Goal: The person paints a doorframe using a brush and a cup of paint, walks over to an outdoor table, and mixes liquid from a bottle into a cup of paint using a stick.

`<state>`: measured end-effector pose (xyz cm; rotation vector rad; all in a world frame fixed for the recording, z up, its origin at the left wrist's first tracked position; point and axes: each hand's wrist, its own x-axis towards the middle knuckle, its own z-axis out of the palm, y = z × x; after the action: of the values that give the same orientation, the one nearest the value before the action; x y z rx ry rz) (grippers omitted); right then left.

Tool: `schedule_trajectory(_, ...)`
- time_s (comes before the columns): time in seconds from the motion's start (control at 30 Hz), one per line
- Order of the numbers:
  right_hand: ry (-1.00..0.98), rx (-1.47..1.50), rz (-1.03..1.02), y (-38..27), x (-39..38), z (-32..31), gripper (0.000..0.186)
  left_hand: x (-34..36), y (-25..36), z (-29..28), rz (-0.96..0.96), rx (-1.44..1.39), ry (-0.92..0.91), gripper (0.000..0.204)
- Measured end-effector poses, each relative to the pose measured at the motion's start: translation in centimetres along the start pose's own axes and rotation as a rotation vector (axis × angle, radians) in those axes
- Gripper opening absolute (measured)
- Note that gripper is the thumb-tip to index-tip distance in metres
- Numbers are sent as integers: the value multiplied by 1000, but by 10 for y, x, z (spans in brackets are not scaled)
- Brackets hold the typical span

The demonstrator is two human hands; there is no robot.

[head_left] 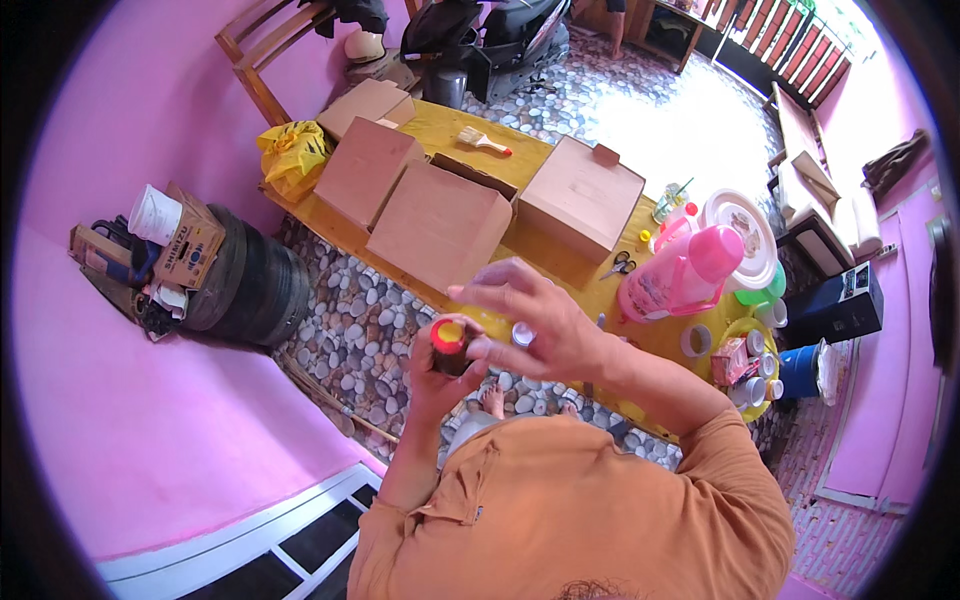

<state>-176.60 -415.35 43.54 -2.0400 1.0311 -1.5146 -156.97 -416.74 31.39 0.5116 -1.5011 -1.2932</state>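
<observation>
Upright in my left hand (428, 385) is a small dark bottle (452, 362) with a red rim and a yellow middle at its top. My left fingers are wrapped round its body. Just above and to the right of it, my right hand (535, 320) hovers with fingers and thumb apart, the thumb close to the red rim. Between the right thumb and palm shows a small round white thing (522, 333); I cannot tell whether it lies on the table or against the palm.
Brown cardboard boxes (440, 222) stand on the yellow table (540, 245), with a brush (484, 141) behind them. Scissors (618, 264), a pink thermos (680, 270), a white-lidded tub (742, 235) and several cups are on the right. Stacked tyres (250, 280) stand left; a motorbike (490, 45) is behind.
</observation>
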Motion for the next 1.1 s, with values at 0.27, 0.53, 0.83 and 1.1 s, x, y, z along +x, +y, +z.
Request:
schedule_trajectory(0.27, 41, -363, -179, -22, -51, -41, 37, 9, 10, 80, 38, 44, -15, 53)
schedule_trajectory(0.53, 190, -386, -15, -45, -88, -83, 26, 10, -4, 128, 5, 15, -131, 58)
schedule_trajectory(0.83, 285, -362, 104, -57, -113, -108, 21, 12, -16, 163, 0, -130, -213, 61)
schedule_trajectory(1.1, 259, -372, 177, -74, -108, -113, 27, 20, -13, 173, 98, -42, -234, 62)
